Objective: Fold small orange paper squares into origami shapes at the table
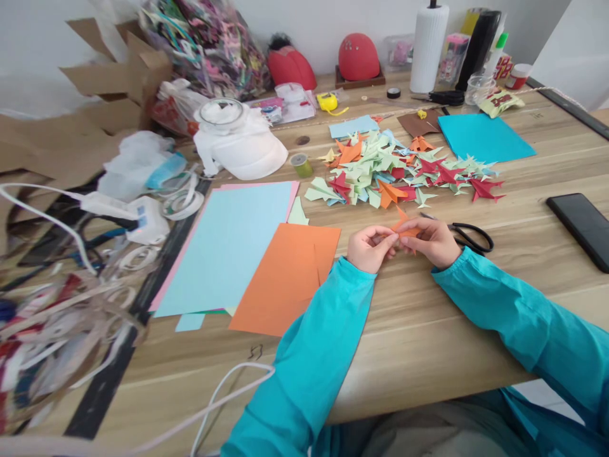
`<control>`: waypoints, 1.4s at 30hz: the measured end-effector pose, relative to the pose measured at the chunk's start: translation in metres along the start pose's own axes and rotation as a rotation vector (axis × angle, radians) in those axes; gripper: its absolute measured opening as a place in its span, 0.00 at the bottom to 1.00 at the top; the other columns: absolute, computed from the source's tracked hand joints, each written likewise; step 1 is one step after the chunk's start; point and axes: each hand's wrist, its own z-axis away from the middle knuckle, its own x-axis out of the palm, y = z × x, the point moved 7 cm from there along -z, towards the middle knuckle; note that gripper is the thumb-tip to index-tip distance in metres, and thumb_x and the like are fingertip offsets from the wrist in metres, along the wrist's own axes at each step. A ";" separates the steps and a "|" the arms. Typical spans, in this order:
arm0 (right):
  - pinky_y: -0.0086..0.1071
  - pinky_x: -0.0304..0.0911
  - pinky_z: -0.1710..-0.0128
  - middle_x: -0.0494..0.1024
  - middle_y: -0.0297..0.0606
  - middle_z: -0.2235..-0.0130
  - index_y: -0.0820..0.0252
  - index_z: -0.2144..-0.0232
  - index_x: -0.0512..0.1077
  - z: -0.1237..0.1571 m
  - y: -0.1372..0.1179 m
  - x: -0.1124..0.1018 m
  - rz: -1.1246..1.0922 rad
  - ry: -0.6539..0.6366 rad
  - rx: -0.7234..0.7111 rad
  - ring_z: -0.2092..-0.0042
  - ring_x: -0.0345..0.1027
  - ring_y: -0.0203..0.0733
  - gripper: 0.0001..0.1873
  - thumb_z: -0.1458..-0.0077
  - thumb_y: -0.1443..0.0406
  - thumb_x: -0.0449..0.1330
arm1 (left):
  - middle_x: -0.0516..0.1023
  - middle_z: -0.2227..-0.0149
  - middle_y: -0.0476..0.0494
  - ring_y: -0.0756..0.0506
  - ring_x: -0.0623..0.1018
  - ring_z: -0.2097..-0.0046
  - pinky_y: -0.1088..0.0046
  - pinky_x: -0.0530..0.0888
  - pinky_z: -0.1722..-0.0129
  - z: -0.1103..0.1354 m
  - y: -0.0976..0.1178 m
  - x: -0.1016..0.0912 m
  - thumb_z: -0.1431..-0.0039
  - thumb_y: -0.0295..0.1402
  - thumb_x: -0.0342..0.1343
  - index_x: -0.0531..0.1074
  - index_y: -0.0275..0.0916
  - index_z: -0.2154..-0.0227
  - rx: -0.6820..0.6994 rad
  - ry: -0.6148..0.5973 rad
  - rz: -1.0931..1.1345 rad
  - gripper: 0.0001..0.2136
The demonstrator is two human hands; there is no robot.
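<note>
Both of my hands pinch a small folded orange paper piece (pixel 405 228) just above the wooden table (pixel 419 330). My left hand (pixel 368 249) grips its left end with closed fingers. My right hand (pixel 434 241) holds its right side, fingers curled over it. Beyond the hands lies a heap of folded paper figures (pixel 399 171) in green, orange, red and blue. Black scissors (pixel 469 236) lie right beside my right hand. An orange sheet (pixel 285 279) lies flat to the left of my left hand.
Light blue sheets (pixel 228 247) lie over pink ones on the left. A turquoise sheet (pixel 483 136) and a black phone (pixel 583 228) are on the right. A white cap, cardboard, tape rolls, a paper towel roll (pixel 428 47) and clutter crowd the back and left.
</note>
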 end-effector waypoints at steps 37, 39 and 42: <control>0.28 0.61 0.80 0.76 0.36 0.78 0.64 0.69 0.74 0.001 0.003 -0.001 -0.047 -0.004 0.035 0.79 0.68 0.35 0.15 0.63 0.63 0.66 | 0.68 0.87 0.53 0.54 0.66 0.88 0.80 0.62 0.88 -0.005 -0.006 0.000 0.66 0.38 0.65 0.66 0.34 0.77 -0.011 -0.040 0.067 0.16; 0.28 0.61 0.80 0.76 0.36 0.79 0.64 0.70 0.74 0.001 0.002 -0.001 -0.054 -0.007 0.031 0.79 0.68 0.35 0.14 0.63 0.63 0.66 | 0.69 0.87 0.53 0.54 0.66 0.87 0.80 0.62 0.88 -0.005 -0.006 0.000 0.67 0.38 0.65 0.65 0.34 0.77 -0.014 -0.041 0.074 0.17; 0.28 0.61 0.81 0.76 0.35 0.79 0.63 0.70 0.74 0.001 0.003 -0.002 -0.053 0.012 0.030 0.79 0.67 0.35 0.14 0.63 0.64 0.66 | 0.70 0.86 0.52 0.53 0.68 0.87 0.79 0.65 0.87 -0.005 -0.006 -0.001 0.65 0.40 0.64 0.65 0.34 0.76 -0.005 -0.039 0.081 0.17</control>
